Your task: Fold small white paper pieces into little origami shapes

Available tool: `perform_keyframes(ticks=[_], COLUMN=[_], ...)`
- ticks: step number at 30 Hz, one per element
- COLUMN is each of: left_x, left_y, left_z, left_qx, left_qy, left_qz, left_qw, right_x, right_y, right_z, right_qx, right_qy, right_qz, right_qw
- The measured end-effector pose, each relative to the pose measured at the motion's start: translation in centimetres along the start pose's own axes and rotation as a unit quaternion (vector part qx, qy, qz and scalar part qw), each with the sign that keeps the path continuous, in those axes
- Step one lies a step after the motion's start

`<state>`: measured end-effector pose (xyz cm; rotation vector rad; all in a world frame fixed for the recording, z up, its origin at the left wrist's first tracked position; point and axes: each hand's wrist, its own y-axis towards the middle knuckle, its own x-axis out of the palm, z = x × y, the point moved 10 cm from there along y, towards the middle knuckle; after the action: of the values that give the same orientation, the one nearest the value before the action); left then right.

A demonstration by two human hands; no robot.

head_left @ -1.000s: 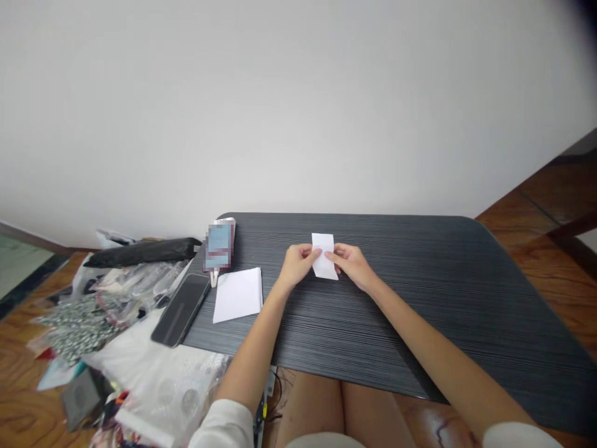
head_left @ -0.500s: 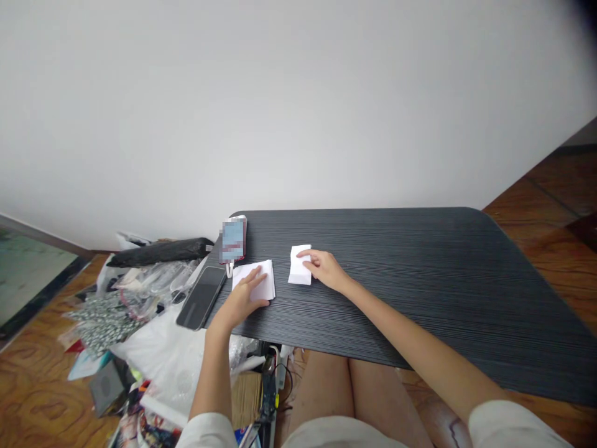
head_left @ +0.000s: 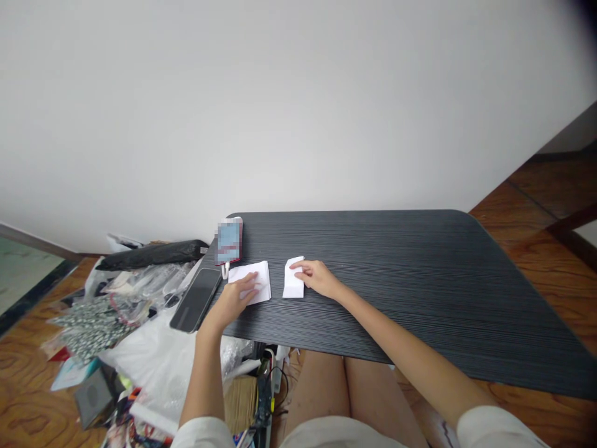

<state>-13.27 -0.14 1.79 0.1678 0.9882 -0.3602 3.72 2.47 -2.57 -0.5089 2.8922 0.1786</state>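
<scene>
My left hand (head_left: 236, 300) lies with fingers spread on a stack of white paper sheets (head_left: 263, 274) at the left part of the dark table. To its right, a smaller folded white paper (head_left: 293, 285) rests on the tabletop, with a crease across its lower part. My right hand (head_left: 319, 279) pinches this paper by its right edge, between thumb and fingers. A black phone (head_left: 196, 302) sits left of my left hand, at the table's edge.
A device with a blurred screen (head_left: 228, 241) and a white cable stands at the back left of the dark wood-grain table (head_left: 396, 267). The white wall (head_left: 326, 112) borders its far side. Plastic bags (head_left: 149, 348) and boxes clutter the floor at left.
My right hand and the folded paper have shifted slightly towards me. My left hand stays on the stack, its fingers a little less spread. The whole view has shifted slightly.
</scene>
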Motion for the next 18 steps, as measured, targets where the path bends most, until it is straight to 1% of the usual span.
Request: perform_keyframes(ticks=[2, 5, 8, 10, 12, 14, 16, 18], left_x=[-1.1, -3.6, -6.0, -7.0, -7.5, -7.5, -7.2, -6.2], left_y=[-0.3, -1.2, -2.5, -3.3, -3.7, -3.9, -4.0, -4.0], left_z=[0.0, -0.4, -0.9, -1.3, -1.5, -1.2, 0.0, 1.6], left_qx=[-0.015, -0.054, -0.092, -0.110, -0.120, -0.108, -0.058, 0.003], left_qy=[0.014, 0.044, 0.050, 0.035, 0.015, -0.004, -0.015, 0.007], left_qz=[0.047, 0.160, 0.279, 0.336, 0.377, 0.405, 0.427, 0.420], left_qw=[0.999, 0.985, 0.955, 0.935, 0.918, 0.908, 0.902, 0.907], right_x=[0.1, 0.9, 2.8, 4.7, 6.6, 8.3, 9.1, 9.3], right_y=[0.0, 0.1, 0.5, 1.1, 1.7, 2.4, 3.1, 3.7], right_z=[-0.2, -0.9, -2.3, -2.9, -3.1, -2.9, -2.9, -2.9], right_qx=[0.011, 0.029, 0.024, 0.023, 0.020, 0.018, 0.004, 0.000], right_qy=[0.011, 0.054, 0.105, 0.107, 0.087, 0.040, -0.038, -0.101], right_qz=[-0.005, -0.018, -0.037, -0.058, -0.076, -0.092, -0.087, -0.073], right_qw=[1.000, 0.998, 0.994, 0.992, 0.993, 0.995, 0.995, 0.992])
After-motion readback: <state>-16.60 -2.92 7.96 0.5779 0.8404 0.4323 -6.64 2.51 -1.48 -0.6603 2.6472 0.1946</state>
